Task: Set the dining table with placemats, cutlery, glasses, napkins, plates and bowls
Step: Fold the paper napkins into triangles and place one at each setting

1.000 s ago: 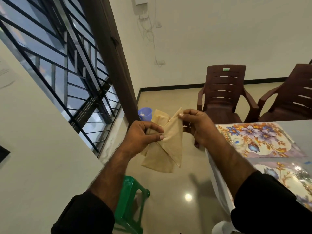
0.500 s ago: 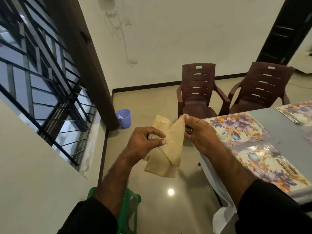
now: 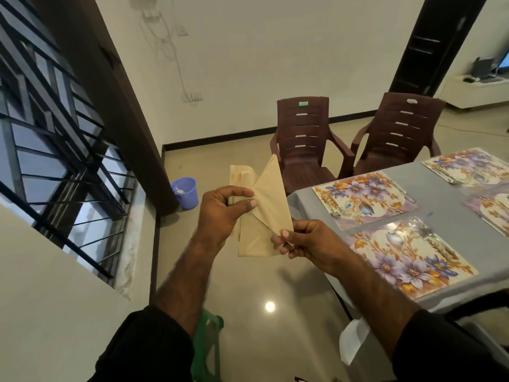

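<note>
- Two hands hold tan napkins [image 3: 264, 213] in the air beside the table [image 3: 451, 227], likely to peel one sheet free.
- Right hand [image 3: 311, 244]: thumb and fingers pinched on the front napkin's lower corner.
- Left hand [image 3: 223, 210]: thumb clamped across the rest of the stack, steadying it.
- Floral placemats [image 3: 407, 260], already carrying cutlery [image 3: 438, 244], await napkins.
- Two brown chairs [image 3: 305, 139] stand at the far edge.
</note>
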